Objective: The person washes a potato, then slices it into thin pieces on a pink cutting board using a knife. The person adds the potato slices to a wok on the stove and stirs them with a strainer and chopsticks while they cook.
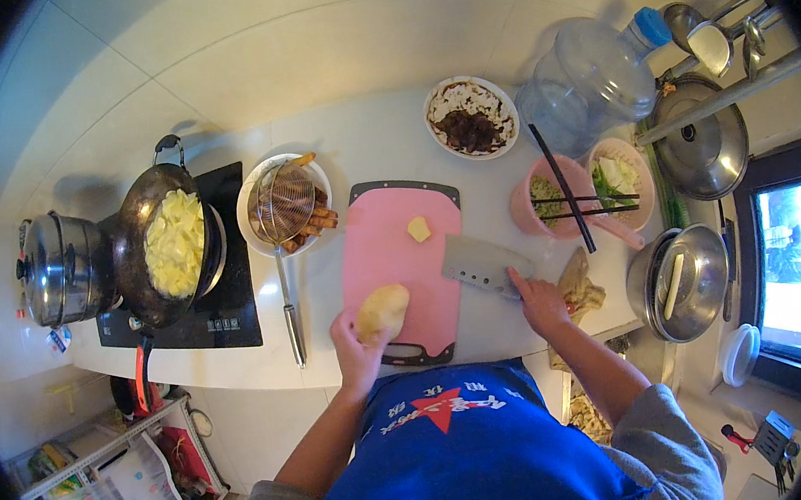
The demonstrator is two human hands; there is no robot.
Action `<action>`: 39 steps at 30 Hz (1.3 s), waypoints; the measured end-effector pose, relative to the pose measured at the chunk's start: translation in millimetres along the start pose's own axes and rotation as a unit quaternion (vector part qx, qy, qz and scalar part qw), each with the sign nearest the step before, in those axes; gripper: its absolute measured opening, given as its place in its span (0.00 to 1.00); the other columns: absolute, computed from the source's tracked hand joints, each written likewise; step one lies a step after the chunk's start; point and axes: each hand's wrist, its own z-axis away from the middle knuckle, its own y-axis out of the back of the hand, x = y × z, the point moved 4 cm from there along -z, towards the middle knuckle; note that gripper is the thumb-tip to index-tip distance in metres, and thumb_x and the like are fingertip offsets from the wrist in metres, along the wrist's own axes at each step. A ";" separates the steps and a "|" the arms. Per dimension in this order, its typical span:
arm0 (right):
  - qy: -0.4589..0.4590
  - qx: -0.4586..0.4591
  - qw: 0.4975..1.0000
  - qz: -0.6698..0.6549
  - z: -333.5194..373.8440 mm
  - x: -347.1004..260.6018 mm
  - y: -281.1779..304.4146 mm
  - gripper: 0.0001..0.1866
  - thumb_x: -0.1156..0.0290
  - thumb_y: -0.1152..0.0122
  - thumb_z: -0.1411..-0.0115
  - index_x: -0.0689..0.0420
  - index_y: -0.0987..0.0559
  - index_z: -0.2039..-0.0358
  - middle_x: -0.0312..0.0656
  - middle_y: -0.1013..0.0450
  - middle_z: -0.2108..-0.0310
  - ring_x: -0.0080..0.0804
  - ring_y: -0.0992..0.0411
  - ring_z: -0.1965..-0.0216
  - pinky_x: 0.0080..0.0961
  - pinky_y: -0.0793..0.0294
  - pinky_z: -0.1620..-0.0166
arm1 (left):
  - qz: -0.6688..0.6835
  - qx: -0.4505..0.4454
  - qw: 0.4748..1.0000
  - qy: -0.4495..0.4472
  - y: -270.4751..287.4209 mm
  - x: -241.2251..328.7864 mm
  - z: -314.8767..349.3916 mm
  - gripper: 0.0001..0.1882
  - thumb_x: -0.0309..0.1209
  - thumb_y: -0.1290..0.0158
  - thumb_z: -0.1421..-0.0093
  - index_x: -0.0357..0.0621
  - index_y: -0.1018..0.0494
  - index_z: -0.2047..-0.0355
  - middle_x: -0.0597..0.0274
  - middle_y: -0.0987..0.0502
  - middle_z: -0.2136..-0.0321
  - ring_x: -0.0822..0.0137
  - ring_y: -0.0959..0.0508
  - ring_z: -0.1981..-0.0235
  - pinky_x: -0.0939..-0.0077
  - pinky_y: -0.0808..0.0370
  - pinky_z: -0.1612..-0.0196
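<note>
A peeled potato (383, 311) is in my left hand (356, 351), over the near left part of a pink cutting board (380, 242) with dark grey ends. My right hand (543, 306) grips the handle end of a cleaver (481, 266). Its broad blade lies flat-side up, with the far end over the board's right edge. A small pale yellow slice (419, 229) rests alone on the board, beyond the potato and left of the blade. Beside my right hand, a crumpled tan cloth (579, 286) lies on the counter.
At left, a wok (137, 266) of pale yellow slices stands on a black cooktop (237, 309), beside a lidded pot (70, 267). A wire skimmer (290, 309) lies across a bowl (248, 216) of brown pieces. Chopsticks (563, 186) cross pink bowls; steel basins (651, 293) stand at right.
</note>
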 end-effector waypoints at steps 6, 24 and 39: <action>0.054 0.085 0.990 -0.097 23.5 -4.5 29.7 0.27 0.71 0.52 0.43 0.45 0.40 0.41 0.49 0.28 0.65 0.48 0.28 0.62 0.42 0.27 0.60 | -0.195 -0.159 0.966 -0.053 -21.6 16.5 -5.5 0.43 0.29 0.36 0.59 0.34 0.45 0.44 0.39 0.39 0.49 0.43 0.37 0.46 0.61 0.38 0.43; 0.126 -0.032 0.982 -0.138 53.7 -112.0 74.5 0.21 0.73 0.56 0.43 0.59 0.40 0.48 0.53 0.26 0.72 0.51 0.25 0.71 0.44 0.25 0.69 | -0.244 -0.100 0.962 -0.072 -21.6 14.0 -24.2 0.39 0.34 0.40 0.53 0.37 0.44 0.42 0.39 0.38 0.50 0.43 0.35 0.50 0.59 0.36 0.47; 0.143 -0.147 0.976 -0.070 45.0 -129.9 97.9 0.19 0.73 0.55 0.43 0.62 0.40 0.51 0.52 0.26 0.71 0.51 0.25 0.68 0.41 0.25 0.66 | -0.330 -0.192 0.924 0.020 -24.1 31.0 -34.9 0.47 0.38 0.35 0.58 0.40 0.49 0.41 0.42 0.35 0.55 0.44 0.28 0.58 0.59 0.26 0.58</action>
